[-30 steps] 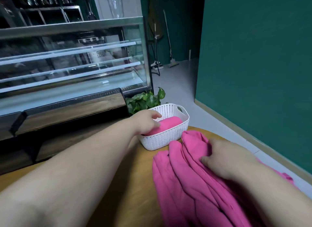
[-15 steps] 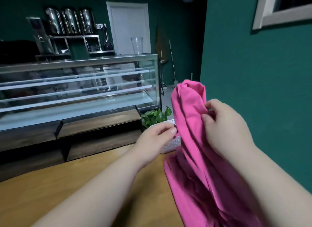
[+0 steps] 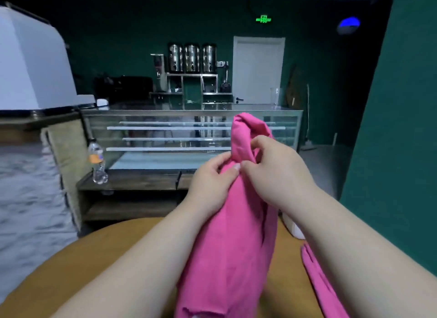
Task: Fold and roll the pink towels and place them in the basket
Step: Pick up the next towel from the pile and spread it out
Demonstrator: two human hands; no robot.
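A bunched pink towel (image 3: pixel 231 246) hangs upright above the round wooden table (image 3: pixel 99 258), held up in front of me. My left hand (image 3: pixel 210 183) pinches its left side near the top. My right hand (image 3: pixel 276 173) grips its right side at the same height, fingers curled round the cloth. The two hands touch at the fingertips. A second strip of pink towel (image 3: pixel 319 282) lies on the table under my right forearm. Only a small white corner of the basket (image 3: pixel 293 227) shows behind that forearm.
Beyond the table stands a low wooden bench (image 3: pixel 132 183) with a plastic water bottle (image 3: pixel 97 161) on it. A glass display case (image 3: pixel 165 138) runs behind it. A green wall (image 3: pixel 397 152) closes off the right side.
My left hand left the basket and took hold of the towel beside my right hand. The towel was lifted off the table and my view swung up and left.
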